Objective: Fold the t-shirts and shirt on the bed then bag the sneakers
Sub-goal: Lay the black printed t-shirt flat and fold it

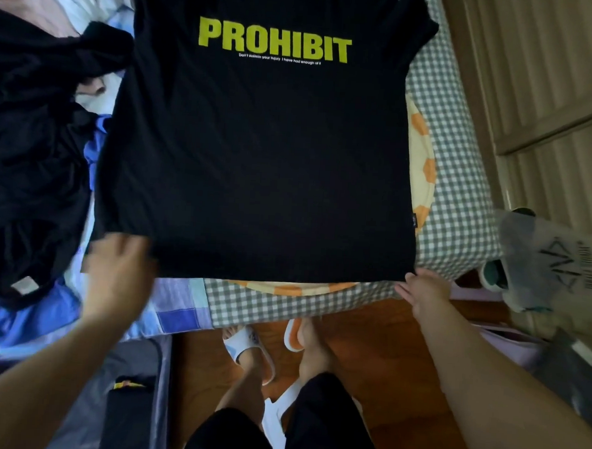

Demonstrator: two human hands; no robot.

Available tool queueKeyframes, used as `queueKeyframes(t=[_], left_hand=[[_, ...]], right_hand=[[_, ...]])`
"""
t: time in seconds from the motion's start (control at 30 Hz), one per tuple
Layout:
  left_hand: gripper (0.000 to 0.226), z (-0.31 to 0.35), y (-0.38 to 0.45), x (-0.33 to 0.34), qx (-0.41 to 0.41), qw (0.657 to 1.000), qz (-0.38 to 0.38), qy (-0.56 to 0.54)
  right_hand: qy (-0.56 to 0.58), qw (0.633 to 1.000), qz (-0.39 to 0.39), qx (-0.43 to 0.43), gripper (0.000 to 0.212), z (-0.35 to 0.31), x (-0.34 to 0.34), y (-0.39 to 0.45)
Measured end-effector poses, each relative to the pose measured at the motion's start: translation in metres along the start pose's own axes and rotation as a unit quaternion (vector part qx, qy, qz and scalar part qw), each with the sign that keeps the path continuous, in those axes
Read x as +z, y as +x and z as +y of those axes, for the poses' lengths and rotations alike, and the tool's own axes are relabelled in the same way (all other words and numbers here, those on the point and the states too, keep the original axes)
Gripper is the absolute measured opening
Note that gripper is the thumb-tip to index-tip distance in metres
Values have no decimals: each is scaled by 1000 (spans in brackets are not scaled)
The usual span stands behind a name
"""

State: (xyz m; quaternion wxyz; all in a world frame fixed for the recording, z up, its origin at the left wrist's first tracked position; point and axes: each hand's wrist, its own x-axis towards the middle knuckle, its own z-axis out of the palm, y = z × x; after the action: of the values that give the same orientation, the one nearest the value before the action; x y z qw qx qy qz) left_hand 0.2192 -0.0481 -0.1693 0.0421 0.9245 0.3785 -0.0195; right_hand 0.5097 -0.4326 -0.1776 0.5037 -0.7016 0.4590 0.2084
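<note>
A black t-shirt (257, 153) with yellow "PROHIBIT" lettering lies spread flat, print up, on the bed (460, 198). My left hand (117, 270) is motion-blurred over the hem's left corner, and its grip is unclear. My right hand (421, 289) pinches the hem's right corner at the bed's edge. A heap of other black garments (35, 142) sits to the left of the shirt. On the floor at the right, a white and green sneaker (491, 275) pokes out of a translucent printed plastic bag (539, 257).
A round orange and yellow cushion (425, 155) lies partly under the shirt on the gingham sheet. White and orange slippers (247, 345) and my feet are on the wooden floor below. A dark bag (131, 404) stands at lower left. A wooden wall closes the right side.
</note>
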Motion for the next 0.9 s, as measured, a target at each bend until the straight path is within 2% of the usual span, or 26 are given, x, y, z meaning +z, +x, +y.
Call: queueKeyframes(t=[0.07, 0.13, 0.23, 0.37, 0.5, 0.6, 0.67, 0.73, 0.8, 0.9], left_hand=[[28, 39, -12, 19, 191, 979, -56, -39], [38, 73, -13, 33, 297, 949, -94, -45], [37, 81, -2, 41, 300, 945, -121, -35], [36, 75, 4, 31, 344, 928, -134, -45], [40, 69, 3, 11, 306, 925, -224, -6], [30, 84, 6, 2, 267, 903, -328, 71], [38, 100, 13, -12, 233, 878, -417, 42], [48, 118, 31, -33, 190, 861, -469, -42], [45, 138, 58, -58, 162, 862, -466, -114], [39, 171, 112, -81, 104, 884, -417, -186]], right_hand=[[-1, 1000, -1, -11, 37, 3, 3, 1], [-9, 1000, -10, -16, 39, 5, 0, 1], [-2, 1000, -21, -4, 45, 6, -9, 6], [-28, 999, -25, -4, 40, -1, -18, 0], [-157, 987, -22, -23, 40, 8, -24, 1], [-303, 950, -77, 7, 36, -10, -17, 1], [-402, 910, -98, -11, 31, -47, -3, -2], [-469, 877, -72, -68, 33, -96, 15, -9], [-492, 858, -42, -144, 36, -151, 35, -15], [-502, 830, -54, -237, 20, -230, 71, -11]])
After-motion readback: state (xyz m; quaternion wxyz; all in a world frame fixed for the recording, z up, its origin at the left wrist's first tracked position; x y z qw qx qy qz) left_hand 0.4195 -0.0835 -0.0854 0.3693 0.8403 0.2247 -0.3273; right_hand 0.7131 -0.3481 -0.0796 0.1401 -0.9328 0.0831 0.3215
